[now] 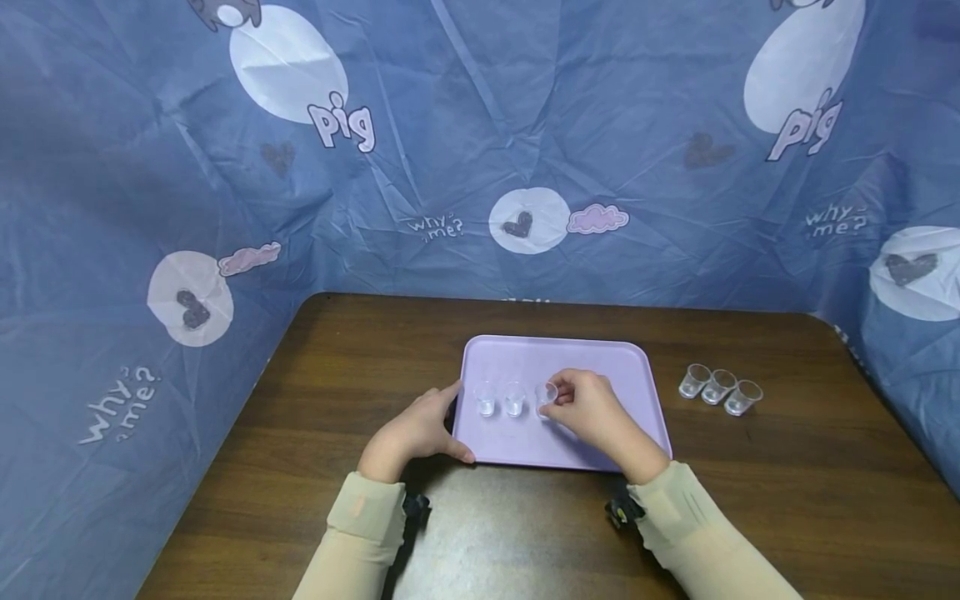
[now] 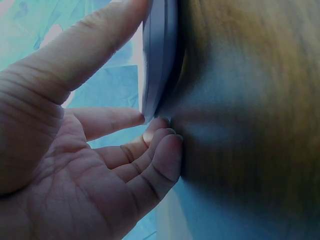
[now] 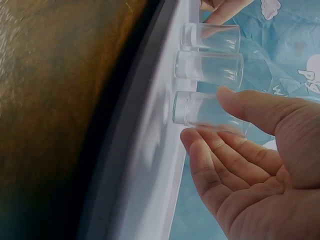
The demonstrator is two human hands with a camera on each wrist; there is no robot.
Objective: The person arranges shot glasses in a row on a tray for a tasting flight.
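Note:
A pale purple tray (image 1: 600, 358) lies on the wooden table, bearing three clear small cups in a row. My right hand (image 1: 588, 408) pinches the rightmost cup (image 1: 545, 397) between thumb and fingers; in the right wrist view this cup (image 3: 200, 108) stands upright on the tray. Left of it are the middle cup (image 1: 513, 400) and the left cup (image 1: 486, 400), untouched. My left hand (image 1: 420, 427) rests at the tray's left edge, fingers spread. In the left wrist view its thumb (image 2: 95, 42) and index finger touch the tray rim (image 2: 159, 45), and the other fingers bend loosely beside it.
Three more clear cups stand close together on the table right of the tray: a left one (image 1: 694, 381), a middle one (image 1: 719, 387) and a right one (image 1: 743, 397). A blue printed curtain (image 1: 450, 150) hangs around the table's back and sides.

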